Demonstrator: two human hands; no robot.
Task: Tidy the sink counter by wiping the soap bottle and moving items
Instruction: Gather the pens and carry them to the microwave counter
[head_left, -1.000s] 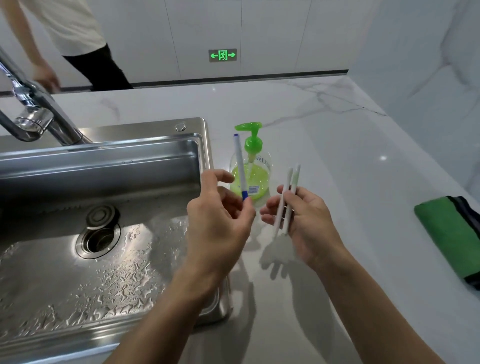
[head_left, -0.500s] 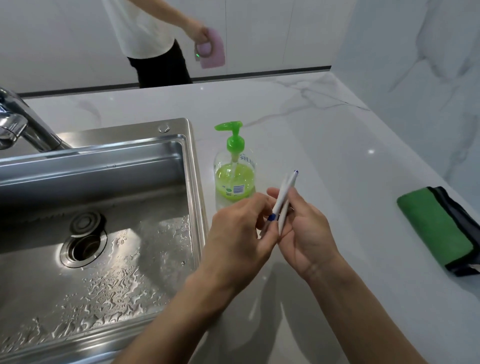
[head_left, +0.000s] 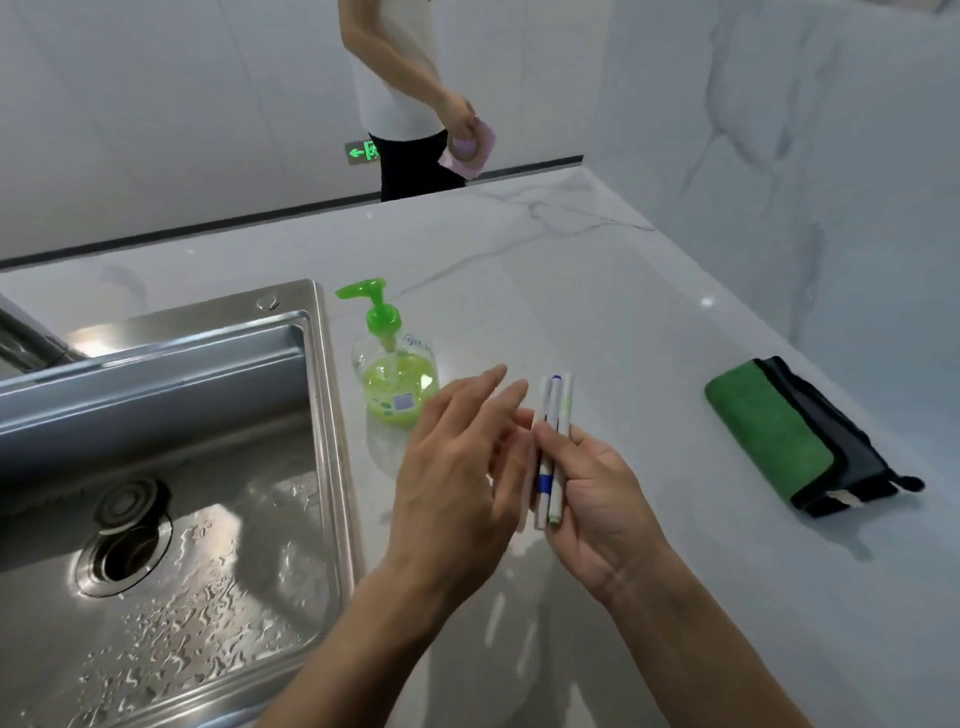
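A clear soap bottle with green liquid and a green pump stands on the white marble counter, just right of the sink. My right hand holds three white pens side by side above the counter; one has blue ends, one a green end. My left hand is beside them with its fingers spread and nothing in it, partly covering the bottle's lower right edge.
A wet steel sink with a drain and faucet fills the left. A folded green and black cloth lies on the counter at the right, near the marble wall. Another person stands behind the counter holding something pink.
My left hand passed the blue-tipped pen to the right hand and let go. The right hand now holds all three pens. The other person walked to the right.
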